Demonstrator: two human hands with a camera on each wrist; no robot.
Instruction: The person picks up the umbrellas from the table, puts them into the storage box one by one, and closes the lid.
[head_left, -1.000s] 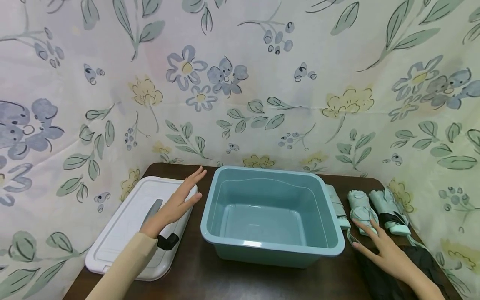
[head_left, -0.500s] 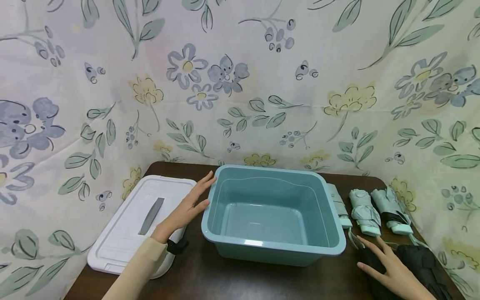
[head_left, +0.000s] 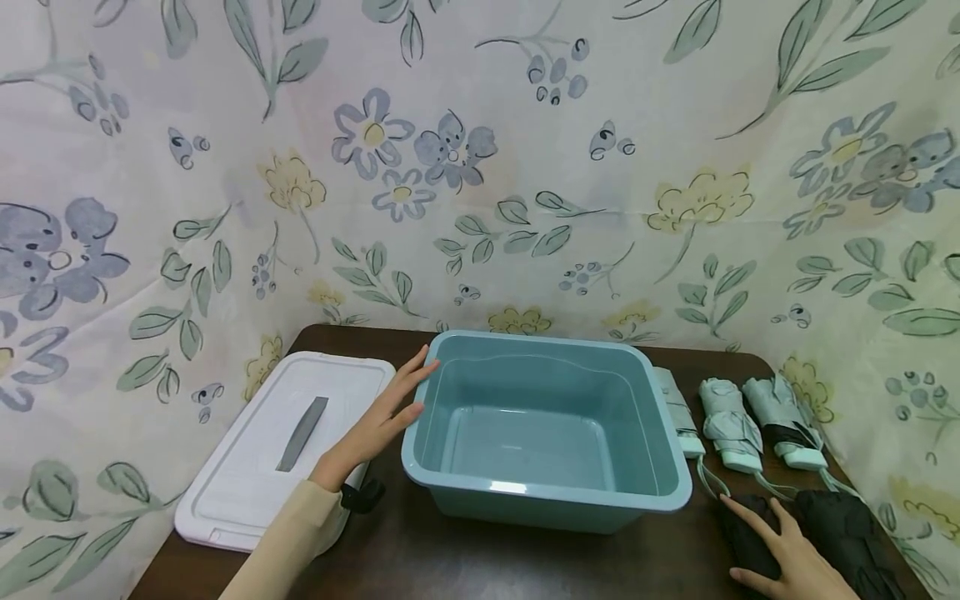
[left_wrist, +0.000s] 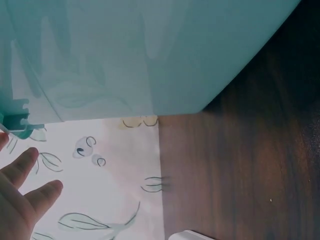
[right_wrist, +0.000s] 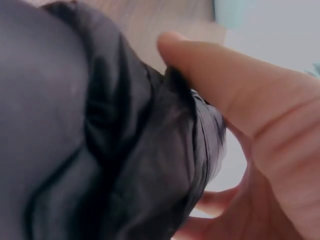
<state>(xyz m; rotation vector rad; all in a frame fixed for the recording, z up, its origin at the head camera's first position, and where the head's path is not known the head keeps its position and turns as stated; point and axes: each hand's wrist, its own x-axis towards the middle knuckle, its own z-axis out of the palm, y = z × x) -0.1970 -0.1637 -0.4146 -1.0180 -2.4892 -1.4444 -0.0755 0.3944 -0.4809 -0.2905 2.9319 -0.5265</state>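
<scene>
A pale blue-green plastic tub (head_left: 547,493) stands in the middle of the table. At its left rim is my left hand (head_left: 375,429), fingers extended; the left wrist view shows fingertips close to the rim, and contact is unclear. My right hand (head_left: 798,554) spreads over a black folded umbrella (head_left: 744,546) at the lower right. In the right wrist view, thumb and fingers lie on opposite sides of the black fabric (right_wrist: 155,160), with a gap at the palm. Another black folded umbrella (head_left: 847,533) lies to its right, partly behind the hand.
Three light green folded umbrellas lie behind the black ones: one (head_left: 677,412) beside the tub, a middle one (head_left: 731,425) and a right one (head_left: 783,421). On the left sits a white lid (head_left: 240,467) with a grey handle (head_left: 302,433). Floral cloth (head_left: 480,167) hangs behind the table.
My left hand has moved right, from above the white lid to the tub's rim. My right hand has drawn back from the light green umbrella to the black one.
</scene>
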